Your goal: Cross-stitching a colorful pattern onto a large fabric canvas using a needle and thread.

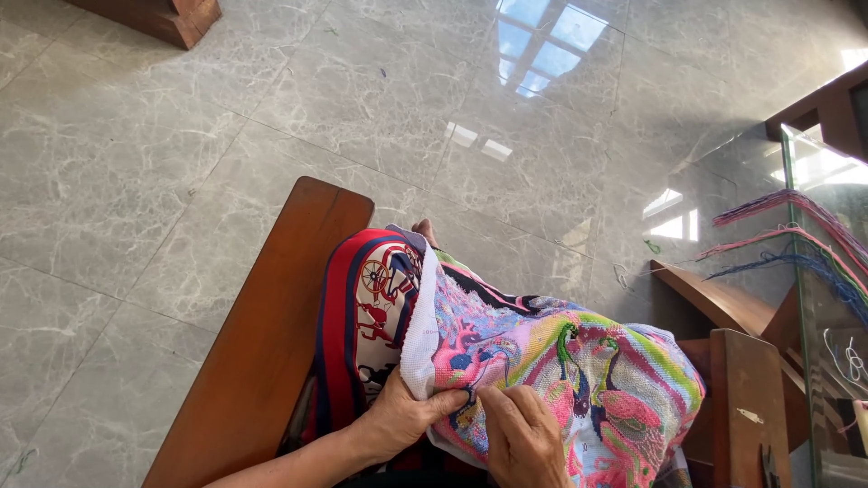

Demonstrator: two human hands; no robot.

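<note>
Floor [226,117]: large grey marbled tiles, glossy, with a bright window reflection well beyond the embroidered cloth [561,370]. The cloth, a dense multicolour needlework panel in pink, green and blue, lies bunched over the person's lap, its white edge folded back. Just beside the cloth on its left, a red, navy and white printed fabric [362,307], and past that a brown wooden armrest [262,343] running away from the camera. To the right of the cloth, a second wooden armrest [746,398], then a glass-topped desk [814,298] with bundles of pink, purple and blue thread [796,230] draped over its edge. Left hand [407,416]: fingers clamped on the cloth's near edge. Right hand [524,443]: fingers pinched together on the cloth's surface, touching the left fingertips. Dark wooden furniture corner [167,18] far beyond the cloth, upper left.
</note>
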